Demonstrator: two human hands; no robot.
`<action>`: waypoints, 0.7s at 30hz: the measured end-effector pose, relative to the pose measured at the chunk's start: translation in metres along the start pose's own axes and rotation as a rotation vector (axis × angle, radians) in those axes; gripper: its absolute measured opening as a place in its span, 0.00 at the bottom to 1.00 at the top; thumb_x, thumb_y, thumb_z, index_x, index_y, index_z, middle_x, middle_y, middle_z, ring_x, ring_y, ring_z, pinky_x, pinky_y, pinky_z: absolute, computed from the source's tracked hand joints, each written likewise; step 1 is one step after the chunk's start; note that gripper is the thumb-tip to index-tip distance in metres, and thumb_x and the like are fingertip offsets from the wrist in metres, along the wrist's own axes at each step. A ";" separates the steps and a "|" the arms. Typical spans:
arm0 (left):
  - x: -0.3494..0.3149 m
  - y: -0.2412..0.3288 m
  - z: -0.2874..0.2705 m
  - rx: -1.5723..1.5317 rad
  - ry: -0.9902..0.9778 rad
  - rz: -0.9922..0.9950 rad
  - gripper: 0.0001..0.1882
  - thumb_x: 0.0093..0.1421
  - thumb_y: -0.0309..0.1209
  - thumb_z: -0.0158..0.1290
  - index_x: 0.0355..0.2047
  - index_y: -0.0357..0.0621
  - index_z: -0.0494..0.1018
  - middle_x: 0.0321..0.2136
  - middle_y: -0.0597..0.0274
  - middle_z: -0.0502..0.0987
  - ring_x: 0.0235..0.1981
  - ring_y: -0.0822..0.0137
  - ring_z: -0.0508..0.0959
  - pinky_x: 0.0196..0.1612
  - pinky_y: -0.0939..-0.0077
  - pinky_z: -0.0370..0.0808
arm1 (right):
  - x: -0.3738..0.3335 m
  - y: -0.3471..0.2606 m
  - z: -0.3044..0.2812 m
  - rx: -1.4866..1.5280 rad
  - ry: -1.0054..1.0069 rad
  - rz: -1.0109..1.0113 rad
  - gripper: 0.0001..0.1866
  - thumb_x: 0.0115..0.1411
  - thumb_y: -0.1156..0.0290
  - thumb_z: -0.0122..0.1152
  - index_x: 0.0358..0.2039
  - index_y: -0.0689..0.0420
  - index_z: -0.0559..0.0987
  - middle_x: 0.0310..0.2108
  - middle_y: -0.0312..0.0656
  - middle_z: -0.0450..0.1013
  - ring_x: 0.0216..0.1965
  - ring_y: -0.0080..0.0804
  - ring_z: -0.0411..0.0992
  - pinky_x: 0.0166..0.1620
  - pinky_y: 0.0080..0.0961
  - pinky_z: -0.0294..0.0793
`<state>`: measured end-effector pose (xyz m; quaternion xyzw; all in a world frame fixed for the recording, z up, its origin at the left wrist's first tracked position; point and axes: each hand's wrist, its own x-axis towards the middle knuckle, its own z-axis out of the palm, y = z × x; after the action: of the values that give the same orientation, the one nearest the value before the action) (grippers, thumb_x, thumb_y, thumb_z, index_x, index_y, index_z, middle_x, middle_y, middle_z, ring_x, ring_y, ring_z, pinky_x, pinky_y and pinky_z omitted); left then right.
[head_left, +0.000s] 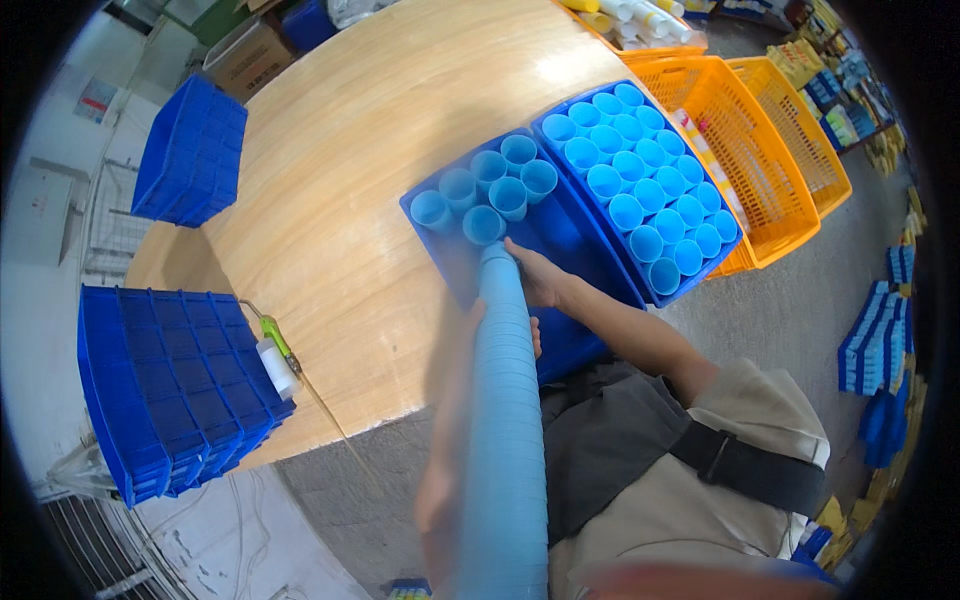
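Note:
A long stack of nested light blue cups (505, 400) runs from the lower edge of the view up to the near blue crate (590, 250). My left hand (476, 318) is wrapped round the stack's left side, partly hidden behind it. My right hand (537, 276) grips the stack's far end from the right, its thumb along the top cup. Just beyond this end, several upright cups (508, 198) stand mouth up in the far part of the near crate, whose bare floor shows beside them. To the right, a second blue crate (665, 298) holds rows of the same cups.
Orange baskets (790, 205) stand beyond the right crate, one with rolled tubes (640, 20). On the wooden table's (340, 200) left side are stacked blue crates (180, 385), another blue crate (190, 150) and a green-handled air gun (275, 340). A cardboard box (248, 62) sits at the back left.

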<state>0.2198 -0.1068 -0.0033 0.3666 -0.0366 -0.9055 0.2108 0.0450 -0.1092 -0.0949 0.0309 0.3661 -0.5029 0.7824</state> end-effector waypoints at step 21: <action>0.011 -0.035 0.030 0.180 0.149 0.068 0.27 0.69 0.47 0.49 0.49 0.29 0.70 0.32 0.45 0.78 0.29 0.59 0.81 0.31 0.68 0.82 | -0.040 -0.020 -0.044 0.133 -0.034 0.021 0.43 0.65 0.41 0.55 0.65 0.65 0.59 0.59 0.57 0.63 0.61 0.49 0.61 0.68 0.58 0.51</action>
<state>0.1799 -0.0825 0.0032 0.4487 -0.1142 -0.8612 0.2096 -0.0040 -0.0702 -0.0963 0.0782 0.3183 -0.5185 0.7898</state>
